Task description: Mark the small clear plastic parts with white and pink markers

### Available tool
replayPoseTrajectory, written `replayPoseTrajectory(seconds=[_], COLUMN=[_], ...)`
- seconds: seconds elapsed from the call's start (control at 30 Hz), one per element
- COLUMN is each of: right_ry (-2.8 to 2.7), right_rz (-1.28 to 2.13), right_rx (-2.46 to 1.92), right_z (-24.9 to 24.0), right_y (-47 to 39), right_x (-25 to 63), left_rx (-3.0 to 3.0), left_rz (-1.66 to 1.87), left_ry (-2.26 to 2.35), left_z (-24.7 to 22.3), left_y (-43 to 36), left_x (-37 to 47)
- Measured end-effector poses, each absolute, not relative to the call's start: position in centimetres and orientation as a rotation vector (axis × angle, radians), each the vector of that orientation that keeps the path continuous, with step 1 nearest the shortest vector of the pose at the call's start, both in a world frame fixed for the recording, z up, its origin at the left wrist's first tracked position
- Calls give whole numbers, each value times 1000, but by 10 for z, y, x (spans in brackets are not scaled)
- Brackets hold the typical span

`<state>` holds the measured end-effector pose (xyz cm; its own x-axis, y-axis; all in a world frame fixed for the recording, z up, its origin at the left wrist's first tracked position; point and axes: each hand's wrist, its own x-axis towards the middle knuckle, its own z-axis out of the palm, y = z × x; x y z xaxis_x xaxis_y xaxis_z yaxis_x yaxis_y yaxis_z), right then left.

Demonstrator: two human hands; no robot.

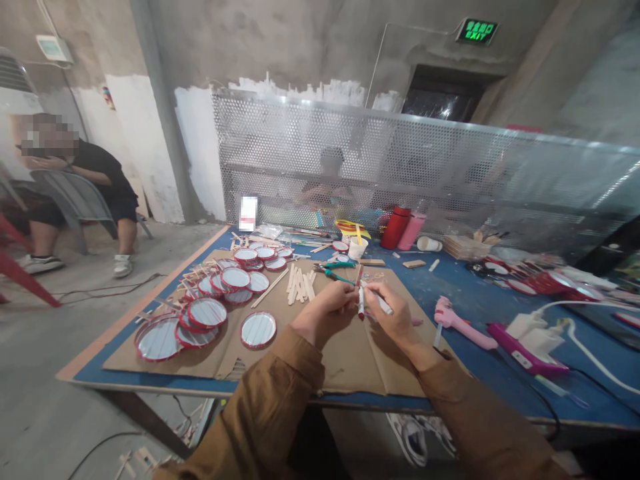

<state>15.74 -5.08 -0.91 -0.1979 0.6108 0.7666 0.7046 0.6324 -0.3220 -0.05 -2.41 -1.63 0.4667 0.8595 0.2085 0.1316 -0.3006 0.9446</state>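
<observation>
Over the cardboard sheet (pixel 350 363), my two hands work close together. My left hand (pixel 336 300) is closed, pinching a thin reddish-brown stick (pixel 359 275) that points up. A short white piece with a red lower end (pixel 361 307) hangs between the hands; which hand bears it is unclear. My right hand (pixel 395 320) is closed around a white marker (pixel 384 304), angled down to the right. Left of my hands lie wooden craft sticks (pixel 300 285), green-handled pliers (pixel 334 267) and a round red-rimmed disc (pixel 259 329). More such discs (pixel 207 312) are piled farther left.
To the right are a pink hot glue gun (pixel 465 323) and a magenta power strip (pixel 525 350) with cables. A white cup (pixel 358 249), red bottle (pixel 395 228) and pink bottle (pixel 413 231) stand before a perforated metal panel (pixel 290 160). A seated person (pixel 100 160) is at left.
</observation>
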Motion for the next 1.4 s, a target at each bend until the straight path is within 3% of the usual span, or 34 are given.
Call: replayPoseTrajectory(seconds=[0.27,1.4], right_ry=[-1890,-1861], right_rz=[-116,-126], right_rx=[-1047,-1017], right_z=[-11,-7], right_y=[-51,-52], right_x=[158,156], left_rx=[1781,1764], left_rz=[766,1007], left_ry=[871,762], left_z=[-22,9], left_y=[-4,-49], left_x=[0,-6])
